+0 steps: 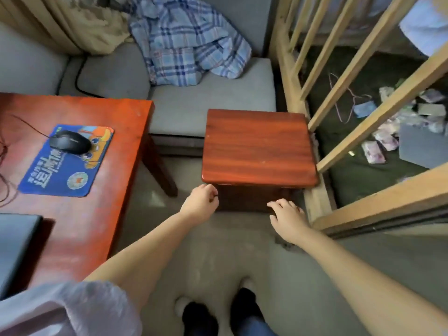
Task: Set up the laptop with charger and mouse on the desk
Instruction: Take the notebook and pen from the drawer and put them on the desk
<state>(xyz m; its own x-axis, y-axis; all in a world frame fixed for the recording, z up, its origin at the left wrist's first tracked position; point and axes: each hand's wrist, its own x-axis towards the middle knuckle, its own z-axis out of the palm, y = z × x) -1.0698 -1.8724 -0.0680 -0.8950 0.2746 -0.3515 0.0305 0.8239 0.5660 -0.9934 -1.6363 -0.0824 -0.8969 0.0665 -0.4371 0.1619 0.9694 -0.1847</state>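
A black mouse rests on a blue mouse pad on the red-brown desk at the left; a thin red cord runs from it off the left edge. A dark grey laptop lies shut at the desk's near left corner, partly cut off. A square wooden stool stands on the floor to the right of the desk. My left hand is curled at the stool's near left corner. My right hand is just below its near edge, fingers spread, holding nothing. No charger is visible.
A grey sofa with a plaid cloth sits behind the desk and stool; a black cable lies on its cushion. A slatted wooden frame stands close to the stool's right side. My feet are on the grey floor.
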